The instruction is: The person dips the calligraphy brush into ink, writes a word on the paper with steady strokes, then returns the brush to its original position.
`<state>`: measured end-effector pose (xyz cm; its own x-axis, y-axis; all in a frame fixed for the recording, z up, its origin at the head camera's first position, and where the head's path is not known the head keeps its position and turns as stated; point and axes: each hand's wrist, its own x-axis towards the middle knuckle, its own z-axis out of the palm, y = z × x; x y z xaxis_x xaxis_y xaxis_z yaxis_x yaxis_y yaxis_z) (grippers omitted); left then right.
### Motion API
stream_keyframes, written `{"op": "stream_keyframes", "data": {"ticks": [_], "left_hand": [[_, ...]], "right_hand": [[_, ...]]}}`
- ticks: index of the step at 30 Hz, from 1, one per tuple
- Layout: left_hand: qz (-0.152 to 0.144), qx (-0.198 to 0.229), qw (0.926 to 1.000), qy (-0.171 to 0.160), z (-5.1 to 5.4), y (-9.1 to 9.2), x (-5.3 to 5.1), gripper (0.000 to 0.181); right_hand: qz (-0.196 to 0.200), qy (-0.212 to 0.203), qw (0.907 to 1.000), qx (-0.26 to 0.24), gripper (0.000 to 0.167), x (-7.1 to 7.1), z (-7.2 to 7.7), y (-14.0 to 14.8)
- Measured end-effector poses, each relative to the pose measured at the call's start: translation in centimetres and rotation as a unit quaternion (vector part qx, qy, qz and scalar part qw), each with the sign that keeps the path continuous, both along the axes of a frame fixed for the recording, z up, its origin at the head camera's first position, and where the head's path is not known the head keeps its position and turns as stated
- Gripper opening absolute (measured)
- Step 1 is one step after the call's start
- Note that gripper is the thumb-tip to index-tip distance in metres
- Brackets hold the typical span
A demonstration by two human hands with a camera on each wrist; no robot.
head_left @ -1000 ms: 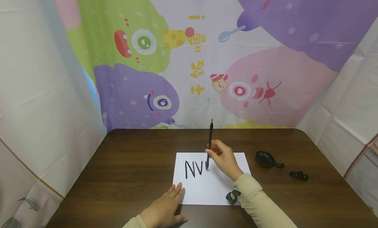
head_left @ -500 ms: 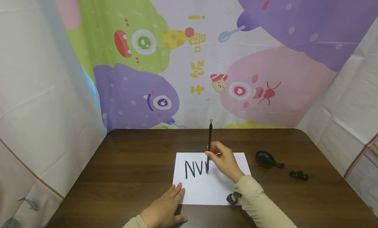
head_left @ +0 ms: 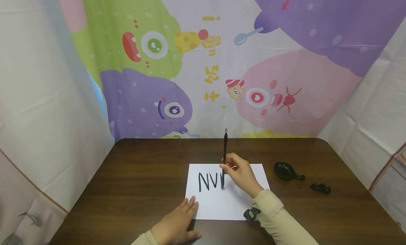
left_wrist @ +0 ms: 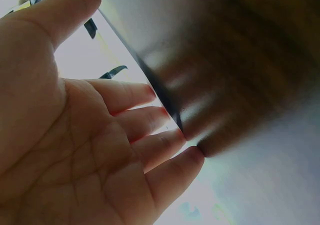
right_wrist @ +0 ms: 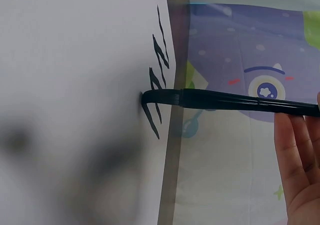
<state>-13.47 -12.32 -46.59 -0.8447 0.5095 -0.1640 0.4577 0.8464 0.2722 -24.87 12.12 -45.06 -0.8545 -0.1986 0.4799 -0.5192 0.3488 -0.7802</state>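
My right hand point(head_left: 240, 171) pinches a black writing brush point(head_left: 225, 144), held nearly upright. Its bristles, bent against the white paper point(head_left: 219, 208), show in the right wrist view, where the brush point(right_wrist: 220, 99) lies across the picture. Black strokes point(head_left: 204, 182) reading N and V stand left of the brush, with a further stroke partly drawn under its tip. Fingers fairly straight, my left hand point(head_left: 177, 221) rests flat with its fingertips on the paper's lower left corner. The palm of that hand point(left_wrist: 90, 140) fills much of the left wrist view.
To the right of the paper lies a black ladle-shaped dish point(head_left: 284, 171). A small black brush rest-like piece point(head_left: 321, 188) sits beyond it. The dark wooden table point(head_left: 133, 178) ends at a cartoon-printed curtain point(head_left: 212, 121).
The right hand and brush have moved slightly down toward the person, lengthening the stroke right of the V. My left hand has stayed in place.
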Motion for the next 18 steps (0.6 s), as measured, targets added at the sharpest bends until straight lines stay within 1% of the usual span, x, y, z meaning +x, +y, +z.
{"op": "stream_keyframes", "data": {"ticks": [3, 9, 13, 18], "left_hand": [[0.0, 0.0, 1.0, -0.002, -0.02, -0.01, 0.0, 0.087], [-0.003, -0.002, 0.9999, 0.012, -0.1, -0.02, -0.01, 0.087], [-0.004, -0.002, 0.9998, 0.017, -0.15, -0.02, -0.02, 0.086], [-0.006, 0.0, 0.9999, 0.015, -0.08, -0.03, 0.04, 0.086]], "right_hand": [[0.002, 0.004, 1.0, 0.001, 0.012, -0.01, -0.06, 0.05], [0.005, 0.012, 0.9999, -0.004, 0.013, -0.17, -0.14, 0.15], [0.002, 0.01, 0.9998, -0.018, 0.015, -0.26, 0.03, 0.35], [0.002, 0.015, 0.9989, -0.044, 0.018, -0.52, 0.49, 0.78]]}}
